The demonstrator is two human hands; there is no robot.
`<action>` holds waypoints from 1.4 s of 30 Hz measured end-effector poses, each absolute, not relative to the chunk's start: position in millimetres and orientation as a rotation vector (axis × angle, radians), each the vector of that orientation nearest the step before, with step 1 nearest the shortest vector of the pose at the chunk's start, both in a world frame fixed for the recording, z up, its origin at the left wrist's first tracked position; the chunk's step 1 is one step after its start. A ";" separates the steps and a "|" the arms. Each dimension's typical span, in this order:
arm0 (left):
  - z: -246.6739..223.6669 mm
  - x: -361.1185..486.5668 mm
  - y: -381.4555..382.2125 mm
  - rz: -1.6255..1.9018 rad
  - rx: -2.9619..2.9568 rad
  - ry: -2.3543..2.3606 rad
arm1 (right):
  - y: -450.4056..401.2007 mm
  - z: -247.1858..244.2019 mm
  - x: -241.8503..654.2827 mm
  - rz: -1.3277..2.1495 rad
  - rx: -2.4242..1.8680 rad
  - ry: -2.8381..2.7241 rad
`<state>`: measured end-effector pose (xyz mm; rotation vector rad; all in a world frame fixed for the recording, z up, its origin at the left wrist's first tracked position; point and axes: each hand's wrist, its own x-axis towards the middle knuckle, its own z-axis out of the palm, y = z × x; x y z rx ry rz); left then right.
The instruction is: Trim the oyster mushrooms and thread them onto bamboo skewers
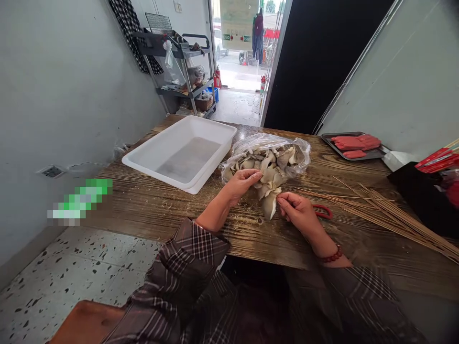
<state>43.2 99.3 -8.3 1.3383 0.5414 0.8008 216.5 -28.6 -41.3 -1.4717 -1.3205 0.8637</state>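
Note:
An open clear plastic bag (303,152) full of grey oyster mushrooms (285,155) lies on the wooden table (201,217). Just in front of it, my left hand (238,185) is closed in a pinch on a cluster of oyster mushrooms (270,184). My right hand (297,210), with a red bead bracelet at the wrist, has thumb and fingers pressed together at the edge of the lowest mushroom cap (269,205). Beside the right hand, a red loop-shaped handle (323,211) is partly hidden.
Left of the bag stands a white plastic tub (161,179). Long thin bamboo skewers (394,215) spread over the right side. Behind them are a dark tray (332,143) of reddish pieces and a black box (405,186) with red packets. A shelf cart (186,62) stands beyond the table.

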 end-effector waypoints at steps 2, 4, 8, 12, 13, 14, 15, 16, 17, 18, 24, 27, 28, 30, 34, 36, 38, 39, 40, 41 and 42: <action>-9.3 43.6 99.4 0.808 1.334 0.539 | -27.9 -40.9 215.6 0.876 -1.473 -1.310; -9.9 43.8 100.3 0.842 1.317 0.572 | -27.4 -40.6 215.3 0.854 -1.491 -1.320; -10.6 44.6 101.4 0.882 1.287 0.601 | -27.5 -42.4 216.8 0.762 -1.539 -1.344; -11.4 46.8 101.1 0.891 1.255 0.572 | -27.8 -43.9 217.3 0.699 -1.533 -1.375; -11.7 47.4 100.9 0.893 1.248 0.570 | -27.8 -43.7 216.8 0.675 -1.532 -1.391; -12.1 48.0 100.6 0.896 1.247 0.568 | -27.8 -43.2 216.0 0.644 -1.533 -1.408; -12.4 48.6 100.3 0.900 1.252 0.568 | -27.9 -42.5 215.1 0.609 -1.535 -1.425; -12.7 49.2 99.8 0.904 1.262 0.572 | -28.0 -41.9 214.1 0.575 -1.537 -1.437; -12.9 49.7 99.3 0.910 1.275 0.581 | -28.1 -41.3 213.2 0.546 -1.540 -1.442; -13.1 50.2 98.7 0.916 1.288 0.591 | -28.3 -40.8 212.3 0.524 -1.543 -1.444; -14.8 52.8 96.7 0.929 1.315 0.605 | -27.8 -41.9 210.9 0.457 -1.551 -1.423; -16.4 54.0 97.1 0.920 1.317 0.592 | -26.8 -43.2 210.8 0.443 -1.550 -1.413; -16.9 54.3 97.3 0.916 1.320 0.597 | -26.4 -43.6 210.6 0.440 -1.548 -1.411; -17.6 55.0 97.5 0.911 1.327 0.607 | -25.6 -44.0 210.0 0.425 -1.547 -1.405; -17.9 55.8 97.4 0.917 1.331 0.596 | -24.3 -44.5 208.4 0.376 -1.557 -1.396; -18.0 56.0 97.3 0.922 1.329 0.595 | -23.9 -44.6 208.0 0.371 -1.556 -1.392; -18.0 56.3 97.1 0.919 1.327 0.603 | -23.8 -44.7 208.0 0.365 -1.556 -1.386; -18.0 56.5 97.1 0.916 1.323 0.605 | -23.8 -44.6 208.1 0.363 -1.555 -1.386; -17.8 56.7 96.9 0.914 1.318 0.605 | -23.8 -44.4 208.2 0.362 -1.554 -1.388; -17.5 56.9 96.8 0.913 1.312 0.600 | -23.7 -44.1 208.3 0.363 -1.552 -1.391; -16.9 57.1 96.6 0.913 1.303 0.593 | -23.7 -43.6 208.3 0.366 -1.548 -1.393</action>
